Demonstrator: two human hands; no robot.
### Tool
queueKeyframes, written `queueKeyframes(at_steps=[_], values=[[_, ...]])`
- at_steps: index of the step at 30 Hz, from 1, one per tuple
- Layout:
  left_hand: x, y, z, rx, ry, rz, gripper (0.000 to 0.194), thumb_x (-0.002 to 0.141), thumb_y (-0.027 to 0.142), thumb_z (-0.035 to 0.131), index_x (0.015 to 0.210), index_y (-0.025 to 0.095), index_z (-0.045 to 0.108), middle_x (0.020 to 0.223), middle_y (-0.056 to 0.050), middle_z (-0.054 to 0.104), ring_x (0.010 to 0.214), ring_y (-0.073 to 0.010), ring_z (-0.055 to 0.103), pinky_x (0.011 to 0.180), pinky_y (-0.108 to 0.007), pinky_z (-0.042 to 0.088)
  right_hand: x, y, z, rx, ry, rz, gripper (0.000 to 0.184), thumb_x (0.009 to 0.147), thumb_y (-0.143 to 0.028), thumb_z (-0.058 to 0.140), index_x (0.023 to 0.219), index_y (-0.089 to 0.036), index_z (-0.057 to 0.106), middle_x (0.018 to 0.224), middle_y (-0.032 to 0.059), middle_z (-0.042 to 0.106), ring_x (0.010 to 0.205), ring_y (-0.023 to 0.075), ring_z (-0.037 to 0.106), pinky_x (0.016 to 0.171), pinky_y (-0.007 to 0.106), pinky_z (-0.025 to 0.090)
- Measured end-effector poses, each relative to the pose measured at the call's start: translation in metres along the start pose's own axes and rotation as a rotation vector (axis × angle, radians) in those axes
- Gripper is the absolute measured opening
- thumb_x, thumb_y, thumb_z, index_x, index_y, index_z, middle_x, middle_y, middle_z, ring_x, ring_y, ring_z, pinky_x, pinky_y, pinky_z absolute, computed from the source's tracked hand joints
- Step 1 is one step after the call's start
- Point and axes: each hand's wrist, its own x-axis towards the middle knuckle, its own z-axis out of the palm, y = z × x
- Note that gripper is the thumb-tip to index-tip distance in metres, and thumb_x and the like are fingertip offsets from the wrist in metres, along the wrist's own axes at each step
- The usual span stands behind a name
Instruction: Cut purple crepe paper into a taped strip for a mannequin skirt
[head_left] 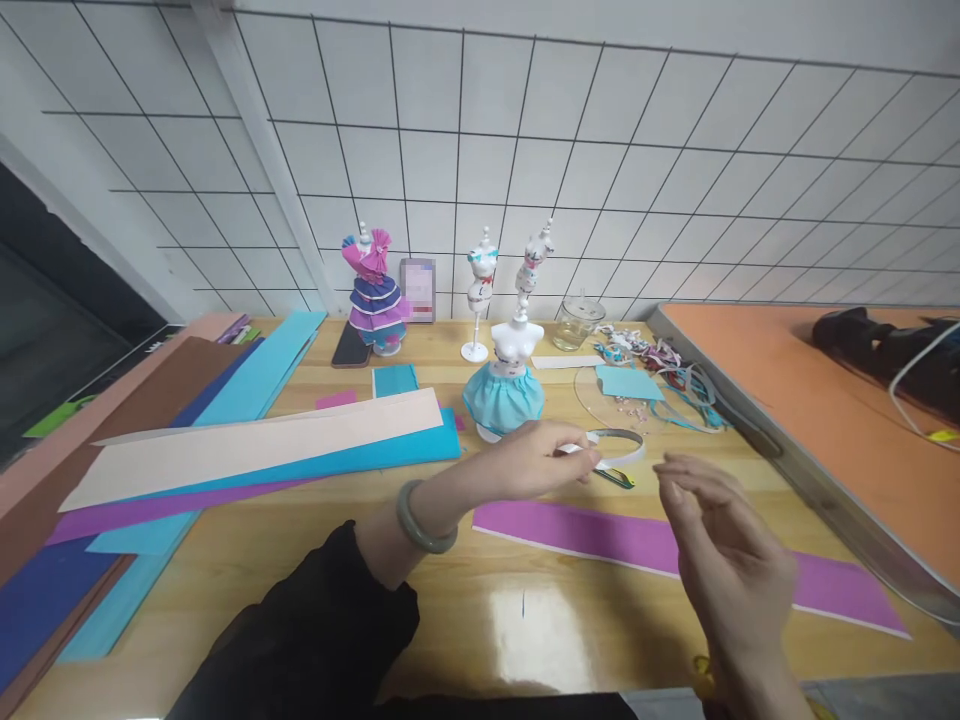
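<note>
My left hand (536,455), with a green bangle (421,530) on its wrist, reaches over the table with its fingers closed on the near edge of a roll of white tape (634,452). Just under the roll lie small yellow-and-black snips (616,479). My right hand (731,550) is raised to the right, thumb and fingertips pinched together; anything between them is too small to make out. Below both hands a long purple strip with a white edge (585,532) lies across the table. Behind my left hand stands a white mini dress form (517,342) in a gathered turquoise skirt (504,397).
Strips of coloured crepe paper (262,440) are piled on the left. At the back stand a dressed form (375,300), two decorated forms (482,275) (531,265), a phone (418,290) and a glass cup (577,325). Ribbon scraps (682,385) lie beside an orange surface (810,400).
</note>
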Motion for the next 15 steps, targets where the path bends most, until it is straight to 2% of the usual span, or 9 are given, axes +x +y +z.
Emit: queueKeyframes(at_steps=[2, 4, 6, 8, 11, 15], values=[[-0.007, 0.010, -0.003, 0.171, -0.042, 0.071, 0.029, 0.086, 0.040, 0.045, 0.081, 0.016, 0.060, 0.074, -0.001, 0.059, 0.065, -0.0098, 0.052, 0.059, -0.023, 0.039, 0.011, -0.005, -0.003, -0.118, -0.115, -0.223, 0.014, 0.077, -0.024, 0.063, 0.091, -0.022, 0.064, 0.100, 0.0073, 0.064, 0.104, 0.0247, 0.056, 0.094, 0.045, 0.040], [-0.012, 0.019, -0.007, 0.263, -0.078, 0.144, 0.026, 0.088, 0.036, 0.043, 0.078, 0.016, 0.059, 0.075, 0.000, 0.058, 0.066, -0.0095, 0.050, 0.059, -0.023, 0.037, 0.021, -0.006, -0.004, -0.197, -0.294, -0.312, 0.016, 0.078, -0.026, 0.062, 0.093, -0.022, 0.064, 0.096, 0.0069, 0.066, 0.098, 0.0236, 0.058, 0.091, 0.044, 0.043], [-0.016, 0.025, -0.012, 0.308, -0.100, 0.183, 0.026, 0.088, 0.033, 0.042, 0.077, 0.016, 0.059, 0.077, -0.001, 0.058, 0.068, -0.0100, 0.051, 0.061, -0.023, 0.036, 0.025, -0.006, -0.004, -0.220, -0.466, -0.298, 0.011, 0.081, -0.029, 0.059, 0.088, -0.022, 0.064, 0.082, 0.0043, 0.067, 0.080, 0.0196, 0.062, 0.081, 0.038, 0.049], [-0.020, 0.028, -0.018, 0.351, -0.104, 0.197, 0.026, 0.088, 0.032, 0.042, 0.077, 0.017, 0.060, 0.076, -0.001, 0.059, 0.068, -0.0106, 0.052, 0.061, -0.023, 0.035, 0.024, -0.005, -0.003, -0.217, -0.584, -0.220, 0.013, 0.083, -0.032, 0.056, 0.084, -0.022, 0.065, 0.074, 0.0029, 0.066, 0.068, 0.0166, 0.061, 0.067, 0.030, 0.052], [-0.027, 0.034, -0.028, 0.453, -0.083, 0.152, 0.029, 0.088, 0.032, 0.042, 0.071, 0.017, 0.060, 0.064, 0.000, 0.056, 0.061, -0.0099, 0.049, 0.055, -0.023, 0.031, 0.020, -0.008, -0.001, -0.229, -0.602, -0.129, 0.019, 0.084, -0.036, 0.054, 0.088, -0.022, 0.067, 0.078, 0.0041, 0.069, 0.065, 0.0159, 0.063, 0.050, 0.022, 0.049], [-0.040, 0.045, -0.037, 0.537, 0.047, 0.033, 0.035, 0.086, 0.034, 0.043, 0.059, 0.016, 0.057, 0.049, 0.003, 0.044, 0.047, -0.0080, 0.038, 0.047, -0.024, 0.023, 0.023, -0.015, 0.007, -0.302, -0.500, -0.169, 0.034, 0.084, -0.039, 0.054, 0.112, -0.021, 0.060, 0.069, 0.0017, 0.069, 0.050, 0.0129, 0.058, 0.047, 0.022, 0.045]])
